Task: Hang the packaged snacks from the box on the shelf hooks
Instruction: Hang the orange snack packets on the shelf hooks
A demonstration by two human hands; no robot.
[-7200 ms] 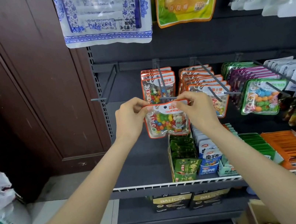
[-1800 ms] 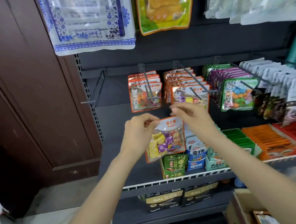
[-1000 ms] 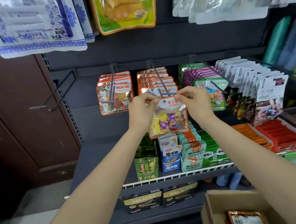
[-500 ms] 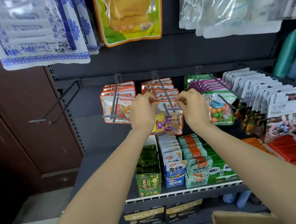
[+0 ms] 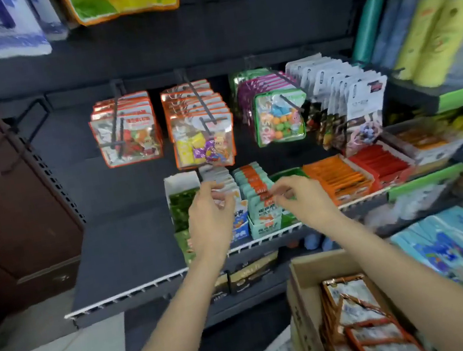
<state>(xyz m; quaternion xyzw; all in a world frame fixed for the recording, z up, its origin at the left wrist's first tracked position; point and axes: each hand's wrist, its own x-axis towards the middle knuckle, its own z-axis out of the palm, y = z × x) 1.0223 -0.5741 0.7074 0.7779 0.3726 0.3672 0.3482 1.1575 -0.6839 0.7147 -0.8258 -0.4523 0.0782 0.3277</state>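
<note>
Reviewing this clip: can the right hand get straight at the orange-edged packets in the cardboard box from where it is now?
Probably yes. The right hand is empty, with loosely curled fingers, in front of the shelf edge. The cardboard box sits open-topped below the right forearm, its orange-edged packets exposed, with nothing covering them.

a clear, orange-edged candy packet [image 5: 204,143] with yellow and purple sweets hung at the front of the middle hook [image 5: 193,96], ahead of a row of matching orange-topped packets [image 5: 191,99]. to its left, another row of orange-edged packets [image 5: 126,131] hung from a neighbouring hook [image 5: 115,117]. low on the right stood an open cardboard box [image 5: 304,300], with more orange-edged packets [image 5: 367,330] stacked inside, blurred.
</note>
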